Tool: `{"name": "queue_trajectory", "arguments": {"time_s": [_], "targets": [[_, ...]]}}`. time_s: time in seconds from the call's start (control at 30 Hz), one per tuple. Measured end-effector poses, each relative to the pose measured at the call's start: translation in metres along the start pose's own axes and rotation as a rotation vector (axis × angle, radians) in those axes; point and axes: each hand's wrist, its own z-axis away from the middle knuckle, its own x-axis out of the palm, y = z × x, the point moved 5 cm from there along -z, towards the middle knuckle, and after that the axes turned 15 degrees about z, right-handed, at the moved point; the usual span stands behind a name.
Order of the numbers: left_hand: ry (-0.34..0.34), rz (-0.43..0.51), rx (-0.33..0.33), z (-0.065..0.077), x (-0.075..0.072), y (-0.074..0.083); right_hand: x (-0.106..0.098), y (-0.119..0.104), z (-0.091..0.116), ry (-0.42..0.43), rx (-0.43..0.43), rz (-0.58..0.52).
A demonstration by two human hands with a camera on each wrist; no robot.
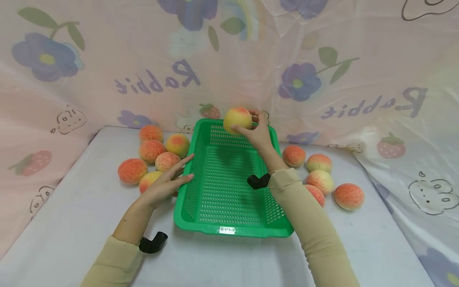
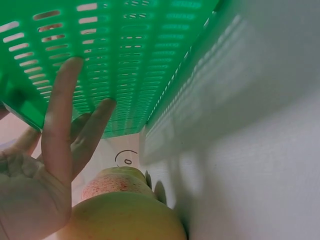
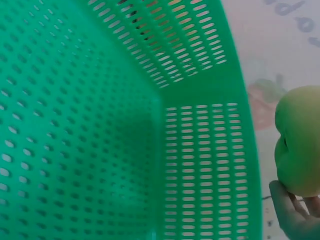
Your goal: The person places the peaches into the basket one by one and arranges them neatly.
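A green perforated plastic basket (image 1: 258,231) sits on the table, its inner floor bare. My right hand (image 1: 261,135) holds a yellow peach with a red blush (image 1: 236,120) above the basket's far end, thumb and fingers on either side. In the right wrist view the peach (image 3: 302,145) appears beyond the basket's slotted end wall (image 3: 207,90), with fingertips (image 3: 285,205) on its underside. My left hand (image 1: 163,187) touches the basket's left side with extended fingers. The left wrist view has those fingers (image 2: 59,125) against the slotted side wall (image 2: 150,30).
Several peaches (image 1: 132,171) cluster left of the basket, one partly behind my left hand. More peaches (image 1: 349,196) lie to its right, one partly covered by my right sleeve. A printed cloth (image 1: 236,71) hangs behind the white table (image 1: 215,263).
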Motion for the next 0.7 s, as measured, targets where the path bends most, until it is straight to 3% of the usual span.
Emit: {"name": "queue_trajectory", "arguments": {"time_s": [0.17, 0.47, 0.7], "targets": [[-0.008, 0.007, -0.010, -0.001, -0.001, -0.001, 0.016, 0.007, -0.002, -0.016, 0.014, 0.020], [-0.017, 0.016, -0.015, -0.001, 0.000, 0.000, 0.044, 0.020, -0.005, -0.033, 0.007, 0.226], [-0.015, 0.024, -0.016, -0.001, 0.000, -0.001, 0.064, 0.033, -0.005, -0.089, 0.033, 0.290]]}}
